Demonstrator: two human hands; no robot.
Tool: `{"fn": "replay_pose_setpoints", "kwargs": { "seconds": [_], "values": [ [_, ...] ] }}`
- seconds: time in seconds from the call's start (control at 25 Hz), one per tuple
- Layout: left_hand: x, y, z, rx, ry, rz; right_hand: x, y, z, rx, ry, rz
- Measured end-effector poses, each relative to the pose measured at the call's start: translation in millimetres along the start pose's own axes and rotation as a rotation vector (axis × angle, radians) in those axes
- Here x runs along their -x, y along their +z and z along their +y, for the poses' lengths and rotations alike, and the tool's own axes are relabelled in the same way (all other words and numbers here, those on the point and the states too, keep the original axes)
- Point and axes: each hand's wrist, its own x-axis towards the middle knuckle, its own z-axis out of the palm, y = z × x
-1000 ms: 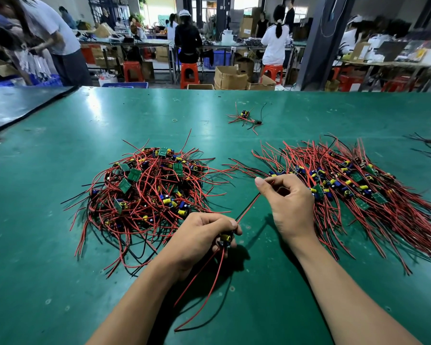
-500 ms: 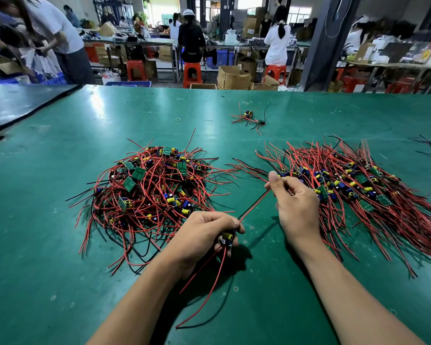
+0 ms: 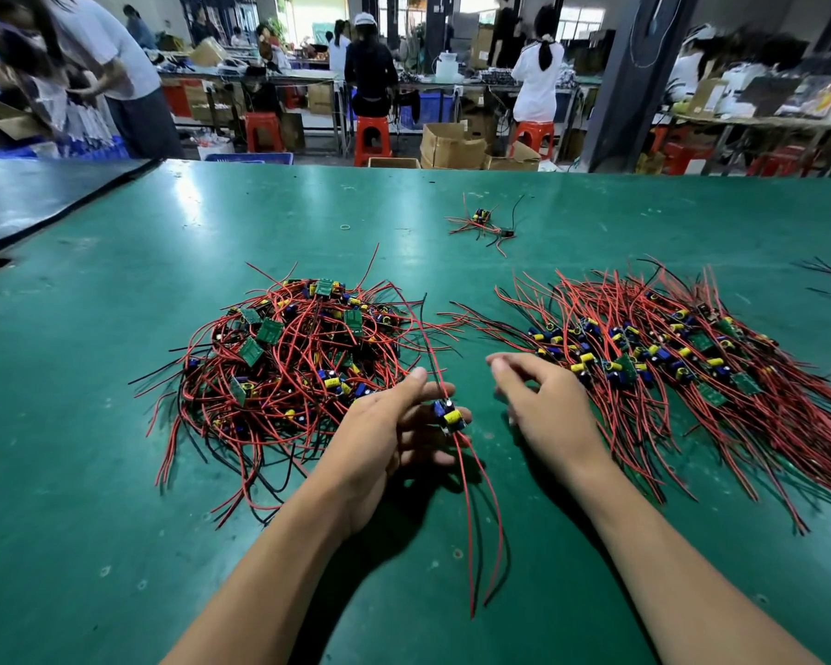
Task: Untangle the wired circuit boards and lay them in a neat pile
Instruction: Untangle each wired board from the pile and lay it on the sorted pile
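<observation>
Now the person's left hand (image 3: 389,434) hovers above the green tabletop (image 3: 116,472), between two heaps. Its fingers (image 3: 425,393) pinch one small circuit board (image 3: 452,417) with a yellow part on it, held out near the fingertips. That board's red wires (image 3: 468,520) trail down toward the person, and another thin lead runs up from it across the edge of the tangled heap (image 3: 298,362), which sits just left of the hand. The right hand (image 3: 543,410) hangs beside it, a little blurred, with its fingers (image 3: 504,364) loosely bent and apart and holding nothing. It lies at the near edge of the sorted pile (image 3: 668,367), where the boards run in a band and the red wires fan out to either side. Farther back on the tabletop a stray board (image 3: 483,223) lies alone, well apart from both heaps.
</observation>
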Motion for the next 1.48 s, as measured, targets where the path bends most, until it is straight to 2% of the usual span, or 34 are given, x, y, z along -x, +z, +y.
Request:
{"fn": "replay_pose_setpoints", "kwargs": {
  "seconds": [0.08,0.2,0.36,0.52,0.68,0.8,0.88,1.08,1.24,1.48],
  "values": [
    [0.5,-2.0,-0.3,0.01,0.055,-0.004,5.9,0.2,-3.9,0.11,-0.096,-0.1],
    [2.3,-2.3,1.4,-0.012,0.145,0.028,16.3,4.1,-10.6,0.13,-0.212,-0.26],
    [2.7,-3.7,3.1,0.045,0.182,0.121,27.0,15.7,-17.5,0.081,-0.318,-0.316],
    [5.2,-3.5,2.5,0.01,0.215,0.12,28.7,19.9,-27.4,-0.205,-0.16,-0.257],
    [5.9,-4.1,1.7,0.004,0.227,0.093,25.4,24.3,-36.5,-0.552,0.156,-0.234],
    [4.7,-5.9,2.0,0.092,0.174,-0.037,25.0,19.6,-39.3,-0.752,0.362,-0.319],
    [3.3,-7.7,3.1,0.192,0.119,-0.076,24.2,13.2,-40.5,-0.797,0.418,-0.406],
    [1.2,-5.2,1.9,0.197,-0.064,-0.12,26.3,1.4,-40.6,-0.587,0.406,-0.597],
    [0.9,-1.7,-5.7,0.069,0.024,-0.099,21.3,1.5,-35.1,-0.377,0.279,-0.49],
    [-1.7,-0.7,-15.7,-0.214,0.142,0.026,20.6,-0.5,-28.5,-0.307,0.187,-0.483]
  ]
}}
